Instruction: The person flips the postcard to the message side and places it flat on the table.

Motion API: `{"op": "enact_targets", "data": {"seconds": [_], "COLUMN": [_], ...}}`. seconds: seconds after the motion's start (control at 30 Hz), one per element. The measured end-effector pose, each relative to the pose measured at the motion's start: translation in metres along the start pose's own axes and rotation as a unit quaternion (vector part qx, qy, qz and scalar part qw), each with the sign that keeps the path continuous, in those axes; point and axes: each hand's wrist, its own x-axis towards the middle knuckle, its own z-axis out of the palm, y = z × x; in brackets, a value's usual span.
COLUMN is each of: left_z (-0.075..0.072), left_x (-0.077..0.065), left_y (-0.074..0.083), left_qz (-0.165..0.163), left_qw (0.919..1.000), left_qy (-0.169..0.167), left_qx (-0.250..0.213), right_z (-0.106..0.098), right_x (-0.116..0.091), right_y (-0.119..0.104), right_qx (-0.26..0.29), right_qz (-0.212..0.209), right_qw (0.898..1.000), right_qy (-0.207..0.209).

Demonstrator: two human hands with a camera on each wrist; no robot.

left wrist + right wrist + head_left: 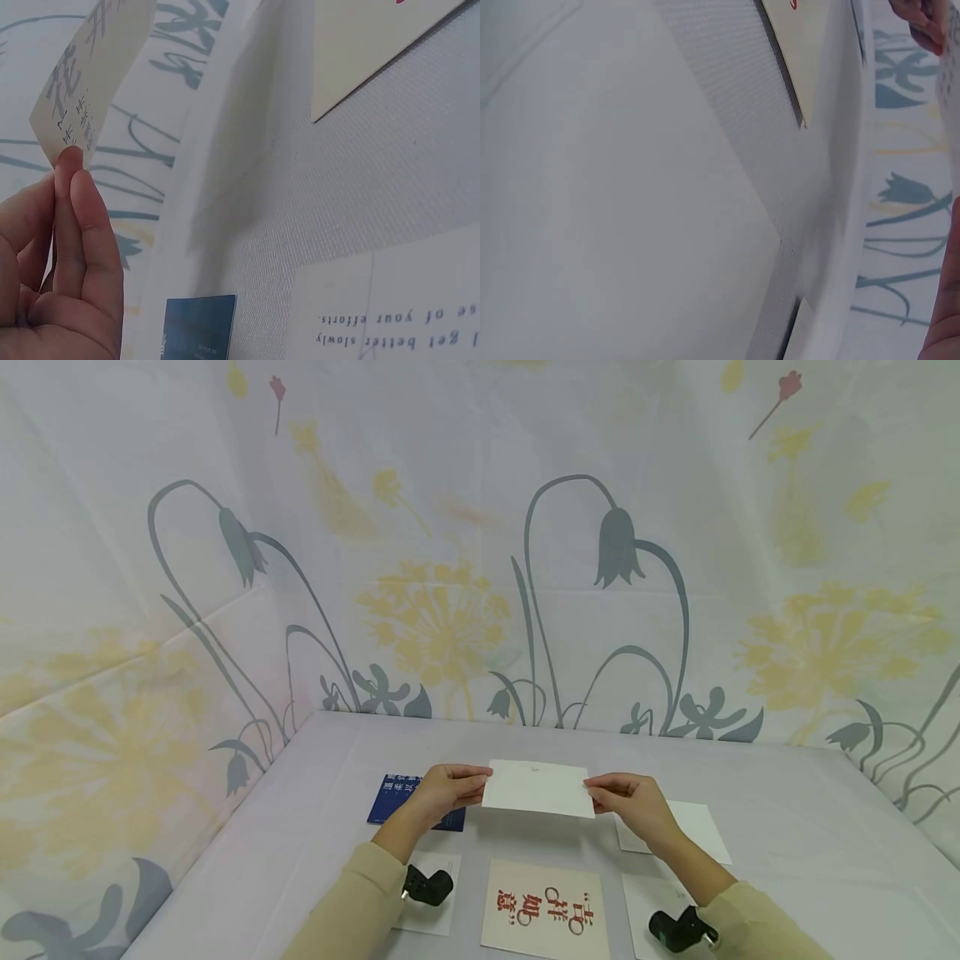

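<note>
In the head view a white card [537,789] is held up above the table by its two short ends. My left hand [448,792] pinches its left end between thumb and fingers, and my right hand [636,806] pinches the right end. The side facing the head camera is nearly blank, with a tiny mark near its top edge. Dark characters and handwriting cover the other side of this card [82,82], as the left wrist view shows. There, the left hand's fingertips [71,161] grip its lower corner.
Below the held card lies a cream card [546,906] with red characters. A dark blue card [390,797] is partly behind my left hand. White cards lie at lower left [427,918], right [693,827] and lower right [637,902]. A flower-patterned curtain [480,568] stands behind the table.
</note>
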Motion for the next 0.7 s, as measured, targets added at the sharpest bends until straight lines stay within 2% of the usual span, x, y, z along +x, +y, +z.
{"op": "enact_targets", "data": {"seconds": [0.33, 0.7], "left_z": [0.0028, 0.006], "left_x": [-0.0004, 0.0004], "left_y": [0.0019, 0.0016], "left_qz": [-0.007, -0.011], "left_qw": [0.9997, 0.9991], "left_qy": [0.019, 0.04], "left_qx": [-0.014, 0.007], "right_z": [0.0031, 0.0049], "right_x": [-0.0006, 0.002], "right_y": [-0.0021, -0.0024], "right_qx": [-0.003, 0.008], "right_qz": [0.008, 0.016], "right_qw": [1.0, 1.0], "right_qy": [0.009, 0.014]}}
